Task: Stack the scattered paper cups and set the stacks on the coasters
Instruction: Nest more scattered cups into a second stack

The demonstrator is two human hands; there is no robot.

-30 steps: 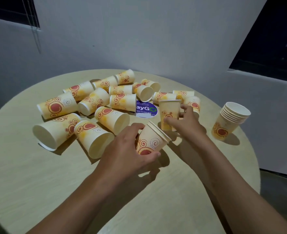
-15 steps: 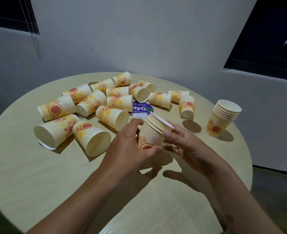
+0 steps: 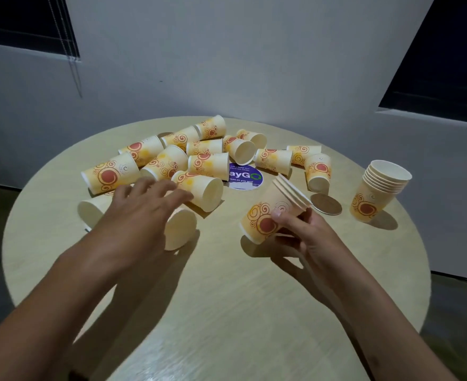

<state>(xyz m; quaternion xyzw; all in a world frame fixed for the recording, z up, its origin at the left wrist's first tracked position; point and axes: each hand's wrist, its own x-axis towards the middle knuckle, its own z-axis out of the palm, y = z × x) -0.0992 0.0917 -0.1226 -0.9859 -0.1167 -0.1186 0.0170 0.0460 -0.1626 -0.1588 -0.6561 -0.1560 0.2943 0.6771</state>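
Observation:
Several yellow paper cups with red swirls lie on their sides across the far half of the round table (image 3: 226, 312). My right hand (image 3: 306, 229) grips a short tilted stack of cups (image 3: 270, 213), rims pointing up and right. My left hand (image 3: 138, 213) hovers open, fingers spread, over two cups lying near the table's left; one cup's mouth (image 3: 180, 229) shows just right of its fingers. A taller upright stack (image 3: 375, 193) stands at the far right. A round brown coaster (image 3: 326, 204) lies bare between both stacks. A purple round sticker (image 3: 244, 177) sits mid-table.
A grey wall rises right behind the table, with dark windows at the upper left and upper right. The table's rim drops off to dark floor on both sides. Another brown disc (image 3: 165, 134) peeks out behind the far cups.
My left hand has let go of the small stack and swung left over the lying cups. My right hand now holds the stack alone, slightly further right.

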